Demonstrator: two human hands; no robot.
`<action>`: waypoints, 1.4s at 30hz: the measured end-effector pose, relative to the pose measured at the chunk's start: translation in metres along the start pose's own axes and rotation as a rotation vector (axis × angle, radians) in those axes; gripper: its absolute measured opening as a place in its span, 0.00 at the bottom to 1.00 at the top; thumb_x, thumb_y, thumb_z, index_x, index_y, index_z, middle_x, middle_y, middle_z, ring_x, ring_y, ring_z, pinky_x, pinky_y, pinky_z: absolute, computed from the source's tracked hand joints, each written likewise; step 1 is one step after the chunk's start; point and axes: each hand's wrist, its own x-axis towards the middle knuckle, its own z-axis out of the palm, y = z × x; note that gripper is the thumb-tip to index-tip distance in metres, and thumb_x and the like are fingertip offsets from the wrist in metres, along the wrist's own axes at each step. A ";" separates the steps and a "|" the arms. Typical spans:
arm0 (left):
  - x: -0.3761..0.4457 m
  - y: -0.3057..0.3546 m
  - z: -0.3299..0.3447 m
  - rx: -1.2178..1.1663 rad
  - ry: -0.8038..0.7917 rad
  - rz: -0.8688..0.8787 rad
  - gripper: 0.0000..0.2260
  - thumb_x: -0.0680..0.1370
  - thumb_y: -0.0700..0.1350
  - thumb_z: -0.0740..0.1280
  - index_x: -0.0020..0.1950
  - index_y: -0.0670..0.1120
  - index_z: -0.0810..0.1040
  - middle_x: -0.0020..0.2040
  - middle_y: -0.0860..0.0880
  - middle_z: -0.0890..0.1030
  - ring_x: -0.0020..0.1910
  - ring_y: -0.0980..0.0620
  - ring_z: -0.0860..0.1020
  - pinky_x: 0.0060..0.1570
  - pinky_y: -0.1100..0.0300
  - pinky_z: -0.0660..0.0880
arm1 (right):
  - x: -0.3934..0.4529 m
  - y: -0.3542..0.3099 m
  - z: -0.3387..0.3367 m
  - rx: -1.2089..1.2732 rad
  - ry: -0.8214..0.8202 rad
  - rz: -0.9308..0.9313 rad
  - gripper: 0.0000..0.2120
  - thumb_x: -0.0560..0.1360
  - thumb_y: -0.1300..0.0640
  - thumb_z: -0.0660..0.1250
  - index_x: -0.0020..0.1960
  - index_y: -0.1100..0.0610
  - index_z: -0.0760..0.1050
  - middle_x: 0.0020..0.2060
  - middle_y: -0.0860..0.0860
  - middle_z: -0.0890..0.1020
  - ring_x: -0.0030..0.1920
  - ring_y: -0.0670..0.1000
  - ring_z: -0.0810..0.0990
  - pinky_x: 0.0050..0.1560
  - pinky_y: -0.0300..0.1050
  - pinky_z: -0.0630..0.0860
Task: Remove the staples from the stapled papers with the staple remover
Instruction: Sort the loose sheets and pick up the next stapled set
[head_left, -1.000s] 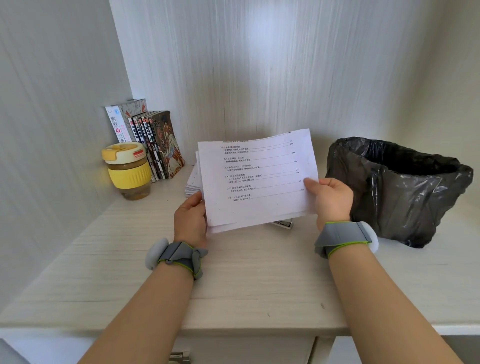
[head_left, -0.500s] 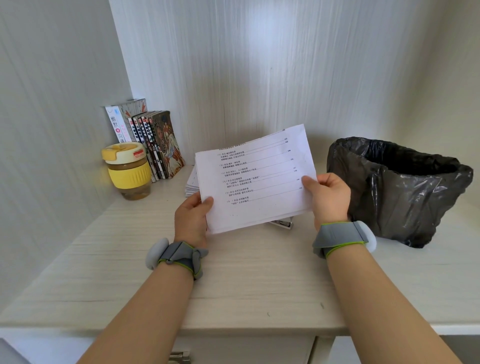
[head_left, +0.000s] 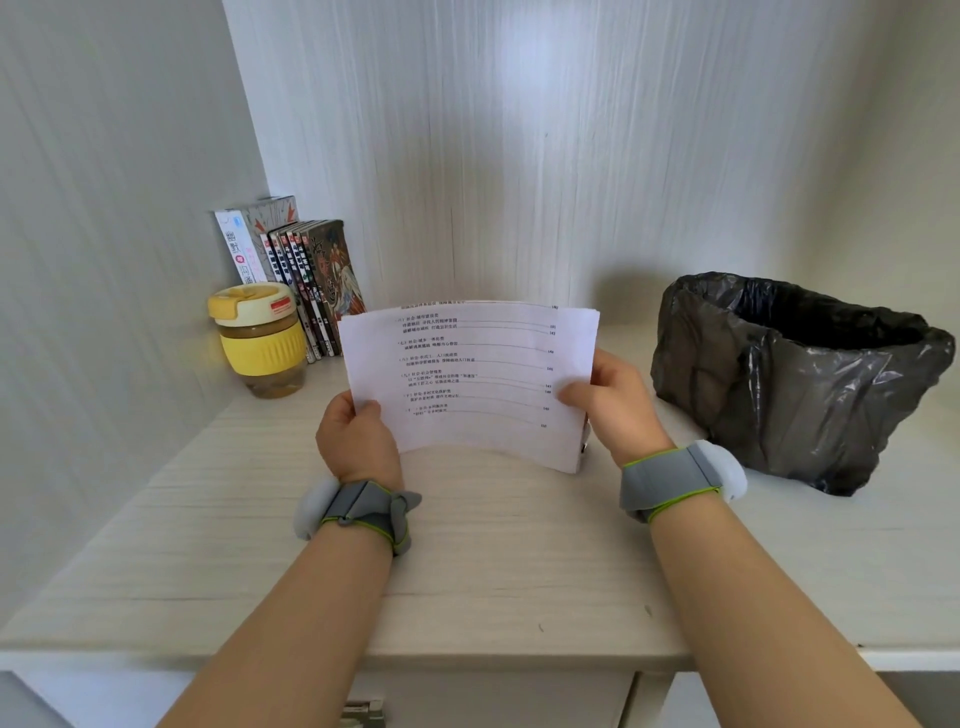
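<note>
A sheaf of white printed papers (head_left: 478, 379) stands nearly upright above the desk, bowed toward me, its lower edge close to the desktop. My left hand (head_left: 353, 441) grips the lower left edge, thumb on the front page. My right hand (head_left: 613, 400) pinches the right edge, thumb across the page. A small metallic thing (head_left: 585, 446) peeks out behind the papers' lower right corner; I cannot tell whether it is the staple remover. No staple is visible.
A bin lined with a black bag (head_left: 795, 379) stands at the right. A yellow-lidded cup (head_left: 260, 340) and a row of books (head_left: 301, 275) sit in the back left corner. The pale wooden desk (head_left: 493, 561) ends at a front edge near me.
The papers have swung from a tilted, flatter hold to upright and bowed, and now hide the paper stack behind. Both hands shifted slightly, keeping their grip.
</note>
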 end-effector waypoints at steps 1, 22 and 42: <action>0.000 0.000 0.000 0.001 0.015 -0.005 0.08 0.73 0.32 0.59 0.41 0.42 0.74 0.32 0.51 0.71 0.31 0.54 0.67 0.29 0.67 0.66 | 0.000 0.001 0.001 -0.013 -0.012 0.004 0.16 0.68 0.77 0.58 0.46 0.60 0.76 0.35 0.49 0.78 0.33 0.44 0.75 0.27 0.29 0.70; -0.002 -0.004 0.002 0.148 -0.034 0.138 0.12 0.80 0.39 0.56 0.54 0.38 0.78 0.44 0.46 0.76 0.43 0.49 0.72 0.36 0.63 0.68 | 0.000 0.008 0.006 0.158 0.031 0.110 0.08 0.74 0.67 0.64 0.49 0.58 0.77 0.47 0.55 0.80 0.39 0.48 0.79 0.44 0.41 0.78; -0.004 -0.001 0.002 0.193 -0.018 0.068 0.11 0.78 0.36 0.58 0.56 0.40 0.77 0.48 0.48 0.76 0.46 0.51 0.73 0.46 0.62 0.68 | 0.002 0.009 0.002 0.200 0.058 0.196 0.08 0.74 0.67 0.63 0.42 0.57 0.78 0.39 0.52 0.82 0.38 0.51 0.80 0.43 0.44 0.78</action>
